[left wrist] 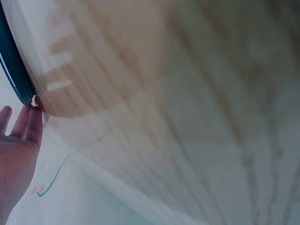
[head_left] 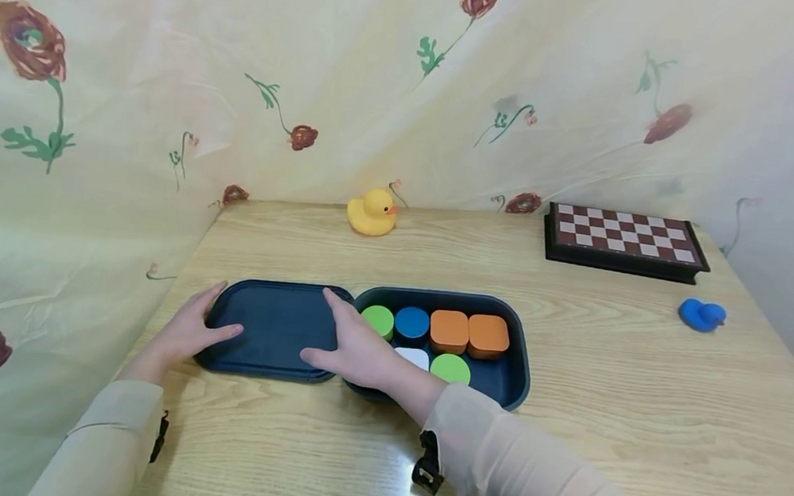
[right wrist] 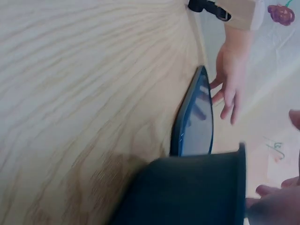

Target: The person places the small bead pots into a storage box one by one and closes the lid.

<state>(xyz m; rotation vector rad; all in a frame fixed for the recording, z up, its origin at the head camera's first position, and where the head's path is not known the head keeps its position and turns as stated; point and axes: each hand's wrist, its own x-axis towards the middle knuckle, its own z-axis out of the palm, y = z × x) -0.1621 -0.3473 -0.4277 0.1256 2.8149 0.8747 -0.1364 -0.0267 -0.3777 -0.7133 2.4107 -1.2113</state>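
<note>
A dark blue, rounded lid (head_left: 269, 327) lies flat on the table beside a matching dark blue box (head_left: 517, 369). My left hand (head_left: 186, 332) is at the lid's left end, thumb spread over it; in the left wrist view, the fingertips (left wrist: 35, 117) meet the rim. My right hand (head_left: 360, 347) reaches across the box to the lid's right end, thumb and fingers spread apart. Whether it touches the lid is unclear. Inside the box are green round pieces (head_left: 450, 368), a blue round piece (head_left: 411, 325), orange square pieces (head_left: 489, 335) and a white piece (head_left: 414, 357), partly behind my right hand.
A yellow rubber duck (head_left: 372, 213) stands at the table's back edge. Toward the back right lies a checkered board case (head_left: 624, 240), with a small blue duck (head_left: 701, 315) in front of it. Flowered cloth (head_left: 355, 79) hangs behind and left of the wooden table (head_left: 639, 395).
</note>
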